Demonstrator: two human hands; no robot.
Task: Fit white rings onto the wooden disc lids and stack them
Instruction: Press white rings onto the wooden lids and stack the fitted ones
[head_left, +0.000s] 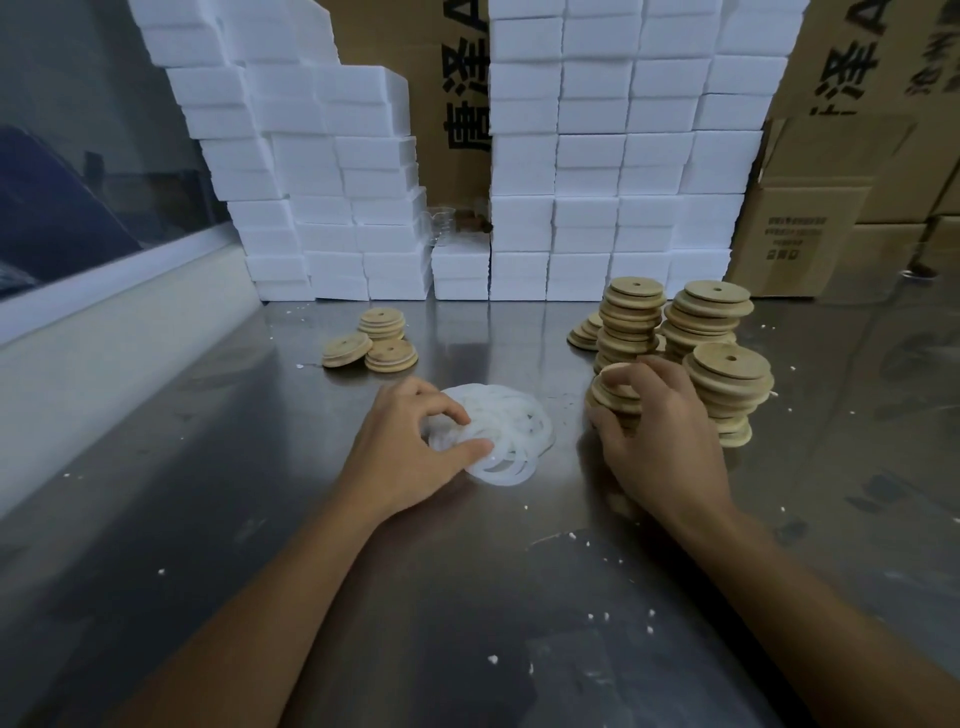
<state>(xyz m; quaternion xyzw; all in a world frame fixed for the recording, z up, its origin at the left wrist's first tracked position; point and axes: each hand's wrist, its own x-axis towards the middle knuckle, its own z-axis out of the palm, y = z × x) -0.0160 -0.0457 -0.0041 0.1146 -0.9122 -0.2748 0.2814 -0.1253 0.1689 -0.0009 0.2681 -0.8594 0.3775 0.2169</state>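
So the left hand (410, 447) pinches at a loose pile of translucent white rubber rings (506, 434) on the shiny steel bench (208, 467), while the right hand (660, 436) curls round a round wooden disc lid (615, 387) topping a short stack. Taller lid stacks (724, 384) sit just behind.

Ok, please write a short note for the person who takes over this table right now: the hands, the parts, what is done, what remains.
Left hand: pinches one ring at the pile of white rings.
Right hand: its grip is round the top wooden lid of the nearest stack.
Unringed lids: several tall stacks on the right.
Done: three short stacks of ringed lids, far left of centre.
Left: most lids need rings, then stacking.
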